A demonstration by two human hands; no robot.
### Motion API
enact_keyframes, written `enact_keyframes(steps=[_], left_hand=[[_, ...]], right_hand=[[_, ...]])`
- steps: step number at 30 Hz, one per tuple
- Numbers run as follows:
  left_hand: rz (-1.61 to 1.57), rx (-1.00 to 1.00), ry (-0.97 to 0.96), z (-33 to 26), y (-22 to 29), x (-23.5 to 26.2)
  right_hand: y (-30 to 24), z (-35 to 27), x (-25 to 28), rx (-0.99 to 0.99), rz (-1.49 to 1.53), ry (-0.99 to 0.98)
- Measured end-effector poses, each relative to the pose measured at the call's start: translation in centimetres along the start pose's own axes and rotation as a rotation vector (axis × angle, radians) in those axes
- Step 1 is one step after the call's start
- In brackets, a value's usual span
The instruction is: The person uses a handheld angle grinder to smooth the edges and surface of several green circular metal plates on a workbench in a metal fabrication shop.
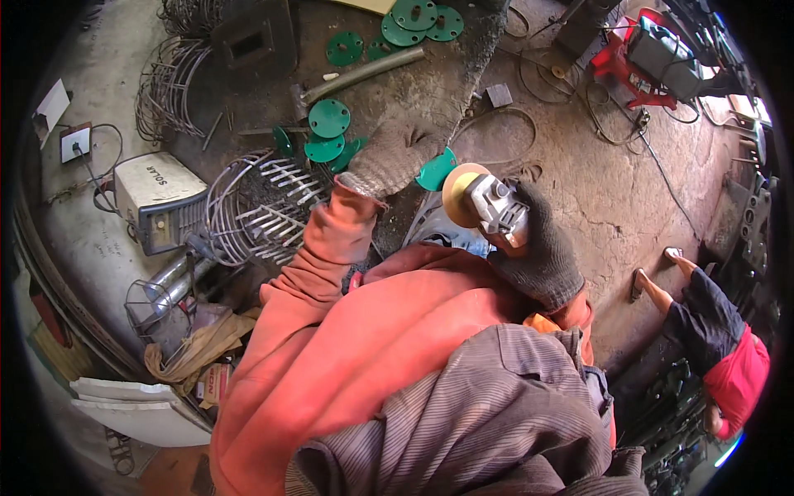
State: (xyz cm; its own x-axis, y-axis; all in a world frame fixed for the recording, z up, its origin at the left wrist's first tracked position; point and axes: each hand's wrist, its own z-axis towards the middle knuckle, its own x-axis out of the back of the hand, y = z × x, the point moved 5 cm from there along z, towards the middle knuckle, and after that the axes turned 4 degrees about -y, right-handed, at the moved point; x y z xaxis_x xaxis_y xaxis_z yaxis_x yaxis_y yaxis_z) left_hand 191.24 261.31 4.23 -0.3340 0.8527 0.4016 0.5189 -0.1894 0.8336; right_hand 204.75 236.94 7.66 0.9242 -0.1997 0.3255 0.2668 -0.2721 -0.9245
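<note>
My left hand, in a grey-brown knit glove, has its fingers curled at the edge of a green metal disc and grips it by the table's edge. My right hand, in a dark glove, is wrapped round an angle grinder. The grinder's yellowish round wheel is close beside the green disc; whether they touch I cannot tell. Left of my left hand lie several more green discs with holes, partly overlapping. A hammer with a pipe-like handle lies beyond them.
More green discs lie at the table's far side. Wire rings and rods stand to my left, by a boxy lamp. Cables cross the floor at right, near a red stand. A person in a red shirt is at far right.
</note>
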Motion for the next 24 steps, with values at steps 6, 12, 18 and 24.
enact_keyframes(steps=[6, 12, 18, 24], left_hand=[[0.126, -0.085, 0.037, 0.5, -1.0, -0.7], [0.127, -0.102, 0.043, 0.2, -0.6, -0.4], [0.111, -0.028, 0.008, 0.3, -0.7, -0.4], [0.106, -0.029, -0.006, 0.5, -1.4, -0.6]], right_hand=[[-0.1, 0.9, -1.0, -0.022, 0.051, -0.009], [-1.3, 1.5, -0.6, -0.036, 0.036, -0.072], [-1.1, 2.2, -0.4, -0.082, 0.072, -0.104], [-0.8, 2.2, -0.4, -0.103, 0.056, -0.111]])
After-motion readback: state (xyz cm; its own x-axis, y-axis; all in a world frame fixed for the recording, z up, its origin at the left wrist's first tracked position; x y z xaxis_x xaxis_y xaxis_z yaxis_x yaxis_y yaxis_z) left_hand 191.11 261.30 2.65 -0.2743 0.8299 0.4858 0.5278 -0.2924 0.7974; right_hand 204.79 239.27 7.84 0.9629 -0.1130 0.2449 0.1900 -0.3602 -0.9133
